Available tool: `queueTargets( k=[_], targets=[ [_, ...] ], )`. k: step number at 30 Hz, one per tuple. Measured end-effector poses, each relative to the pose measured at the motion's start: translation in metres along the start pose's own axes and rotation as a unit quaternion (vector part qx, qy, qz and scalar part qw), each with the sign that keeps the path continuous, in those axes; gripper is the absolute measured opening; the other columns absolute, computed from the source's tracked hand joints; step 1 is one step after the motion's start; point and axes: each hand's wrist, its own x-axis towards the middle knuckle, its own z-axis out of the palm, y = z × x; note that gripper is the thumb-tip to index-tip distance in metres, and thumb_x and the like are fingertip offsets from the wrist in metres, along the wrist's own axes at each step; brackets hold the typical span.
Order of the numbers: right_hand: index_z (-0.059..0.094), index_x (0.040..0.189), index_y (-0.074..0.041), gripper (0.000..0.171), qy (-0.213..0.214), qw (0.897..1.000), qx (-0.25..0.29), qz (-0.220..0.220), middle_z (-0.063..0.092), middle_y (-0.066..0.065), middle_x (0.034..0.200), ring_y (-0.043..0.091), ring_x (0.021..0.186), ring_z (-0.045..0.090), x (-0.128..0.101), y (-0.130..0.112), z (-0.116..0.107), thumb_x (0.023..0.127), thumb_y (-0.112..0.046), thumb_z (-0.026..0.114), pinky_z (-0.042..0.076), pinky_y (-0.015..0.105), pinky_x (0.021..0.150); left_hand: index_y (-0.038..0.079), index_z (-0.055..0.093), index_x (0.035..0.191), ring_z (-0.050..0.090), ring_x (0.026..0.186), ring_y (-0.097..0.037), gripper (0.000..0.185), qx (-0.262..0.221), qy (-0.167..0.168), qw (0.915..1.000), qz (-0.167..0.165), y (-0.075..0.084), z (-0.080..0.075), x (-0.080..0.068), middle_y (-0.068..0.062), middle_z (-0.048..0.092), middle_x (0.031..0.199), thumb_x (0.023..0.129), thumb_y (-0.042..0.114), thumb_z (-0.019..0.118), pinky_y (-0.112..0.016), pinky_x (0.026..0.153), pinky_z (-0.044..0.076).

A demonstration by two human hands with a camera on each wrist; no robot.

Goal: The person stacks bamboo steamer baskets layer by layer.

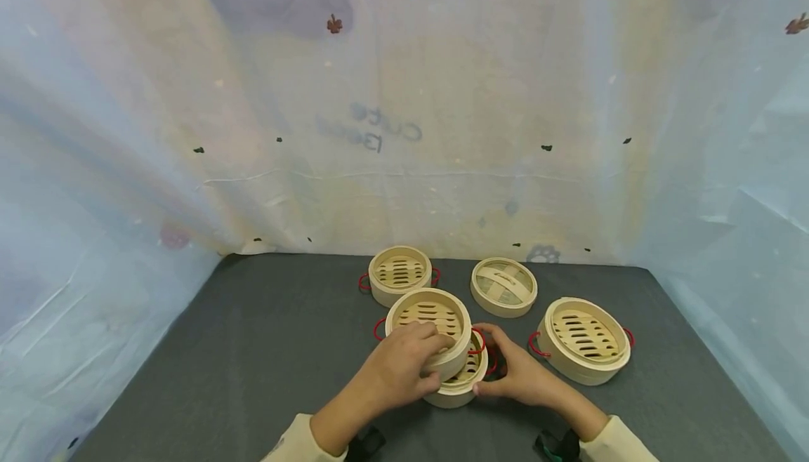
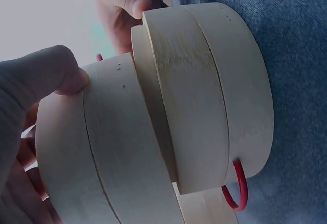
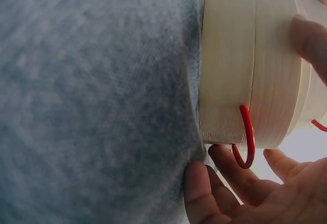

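Fingers of the left hand (image 1: pixel 401 371) curl over the rim of the upper steamer basket (image 1: pixel 432 332), gripping it; it sits tilted and off-centre on the lower basket (image 1: pixel 458 385), near the front of the grey table (image 1: pixel 253 350). Right hand (image 1: pixel 521 374) rests against the lower basket, fingers loosely bent, thumb touching its wall. Both baskets: pale bamboo, slatted floors, red wire loop handles (image 3: pixel 247 137).
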Motion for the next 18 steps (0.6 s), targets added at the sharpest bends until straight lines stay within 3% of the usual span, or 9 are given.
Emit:
queueTargets(
  k=[6, 18],
  targets=[
    [0.021, 0.15, -0.013, 0.094, 0.0, 1.0, 0.004, 0.005, 0.057, 0.014, 0.119, 0.016, 0.098, 0.06, -0.0023, -0.0034, -0.0015, 0.079, -0.031, 0.079, 0.053, 0.028, 0.07, 0.021, 0.07, 0.107, 0.038, 0.067, -0.002, 0.042, 0.005, 0.013, 0.9997, 0.018, 0.0044, 0.0011, 0.0028, 0.009, 0.054, 0.082, 0.065, 0.015, 0.074, -0.018, 0.064, 0.034],
    [0.02, 0.15, -0.014, 0.097, 0.008, 1.0, -0.01, 0.006, 0.055, 0.014, 0.127, 0.017, 0.104, 0.061, 0.0001, 0.0008, -0.0004, 0.077, -0.036, 0.08, 0.053, 0.029, 0.077, 0.02, 0.07, 0.106, 0.046, 0.071, -0.005, 0.042, 0.009, 0.017, 0.9995, 0.026, 0.0078, 0.0066, 0.007, 0.009, 0.056, 0.086, 0.064, 0.016, 0.075, -0.018, 0.066, 0.039]
  ],
)
